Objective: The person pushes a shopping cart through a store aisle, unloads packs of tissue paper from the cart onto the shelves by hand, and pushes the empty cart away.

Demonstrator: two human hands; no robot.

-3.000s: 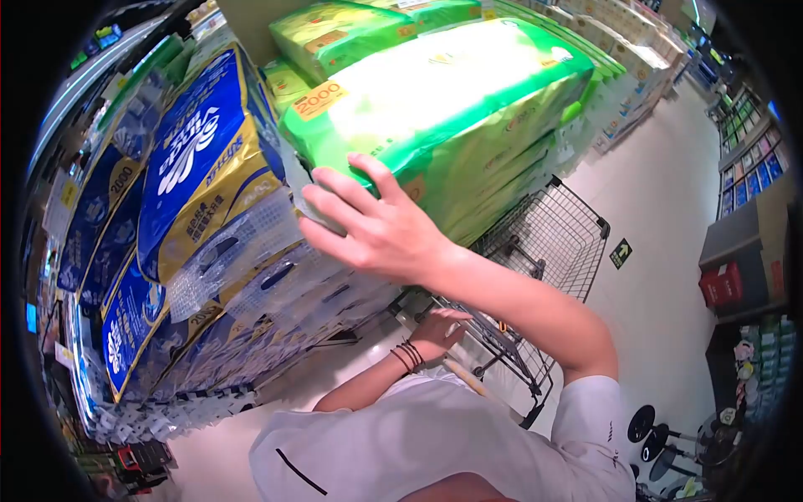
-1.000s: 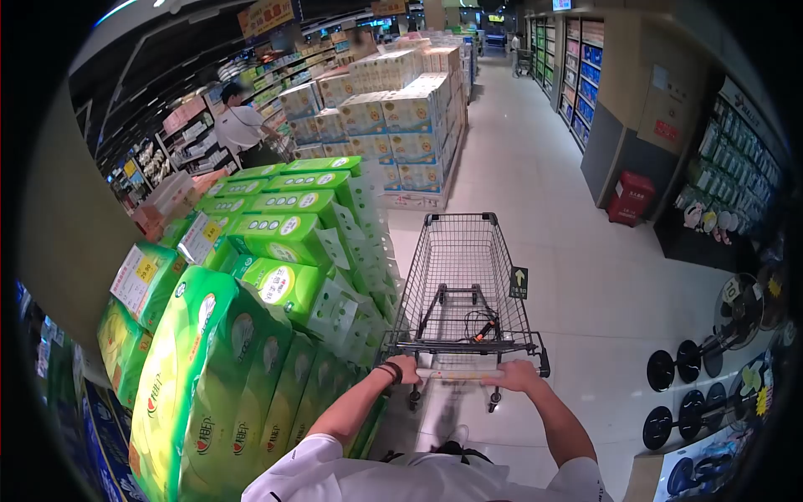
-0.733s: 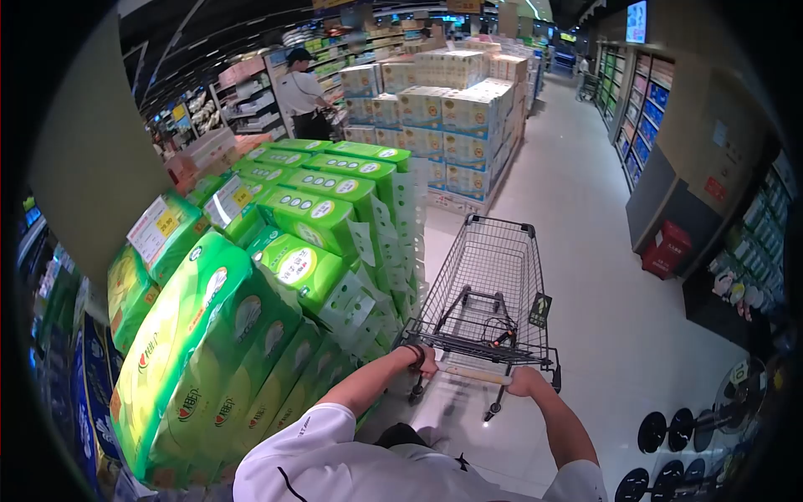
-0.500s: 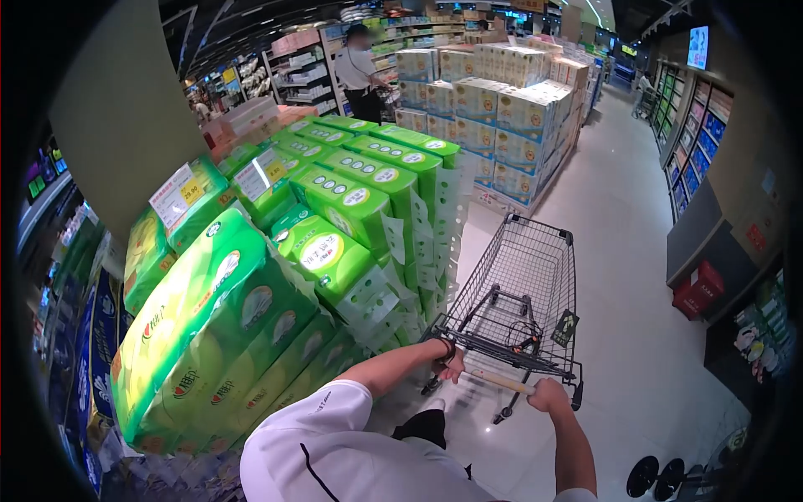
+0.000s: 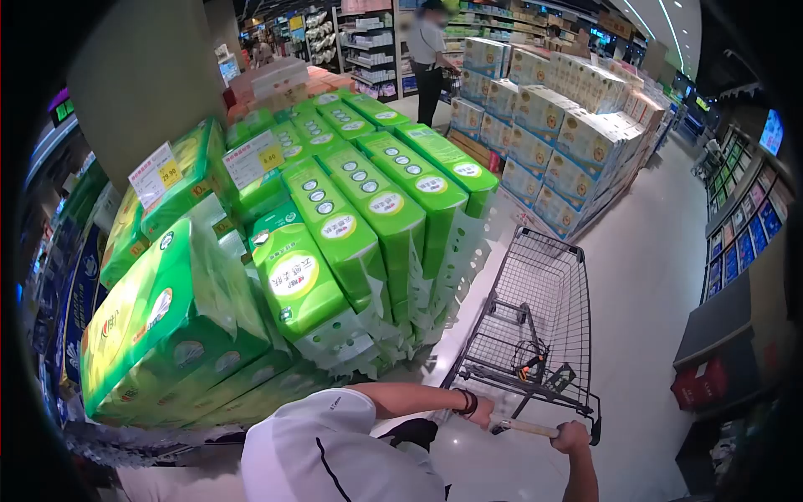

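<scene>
A black wire shopping cart [image 5: 548,309] stands in front of me on the pale floor. Its light-coloured handle [image 5: 529,428] runs between my two hands. At the left end of the handle is my left hand [image 5: 479,412], closed around it, with a dark bracelet at the wrist. My right hand [image 5: 572,437] wraps the handle's right end. A small dark sign [image 5: 560,378] and an orange-and-black item [image 5: 530,365] show near the cart's rear. Beside my left arm rises a stack of green tissue packs [image 5: 335,226].
Price cards [image 5: 251,159] stand among the packs. Ahead is a pallet of boxed goods [image 5: 556,138]. A person [image 5: 428,58] stands behind it, near shelves [image 5: 368,46]. Along the right, shelving [image 5: 749,234] and a red box [image 5: 701,383] border the aisle [image 5: 640,276].
My view has turned left and come nearer the green stack. The pallet and person now sit further right. Both hands stay on the cart handle.
</scene>
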